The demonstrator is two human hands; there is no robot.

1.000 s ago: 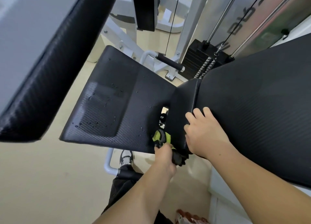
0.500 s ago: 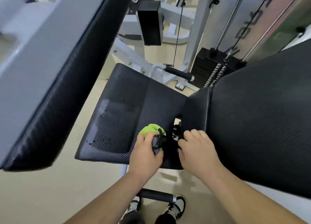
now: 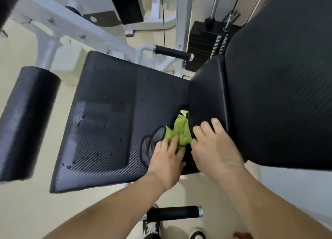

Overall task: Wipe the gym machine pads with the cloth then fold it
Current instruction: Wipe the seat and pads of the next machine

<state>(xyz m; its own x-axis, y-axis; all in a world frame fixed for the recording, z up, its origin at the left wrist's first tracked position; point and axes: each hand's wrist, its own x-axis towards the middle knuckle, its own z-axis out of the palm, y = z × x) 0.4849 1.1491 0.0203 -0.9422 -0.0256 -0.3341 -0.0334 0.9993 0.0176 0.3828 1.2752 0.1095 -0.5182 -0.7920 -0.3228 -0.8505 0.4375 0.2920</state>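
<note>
Both flat: L hand (image 3: pixel 167 160) presses cloth (image 3: pixel 181 133), R hand (image 3: pixel 214 149) on backrest (image 3: pixel 280 80); droplets (image 3: pixel 78 124) dot seat (image 3: pixel 109 84).

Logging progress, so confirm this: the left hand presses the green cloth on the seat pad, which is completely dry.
Not dry: the head view shows water drops scattered over the seat pad. The rest holds: the left hand presses the green cloth on it.

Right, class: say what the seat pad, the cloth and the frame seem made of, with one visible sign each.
Seat pad: probably vinyl, black, ribbed weave-look texture; droplets bead on it. Cloth: likely microfibre, fuzzy lime green, grey reverse. Frame: painted metal, glossy white, with bolts.
</note>
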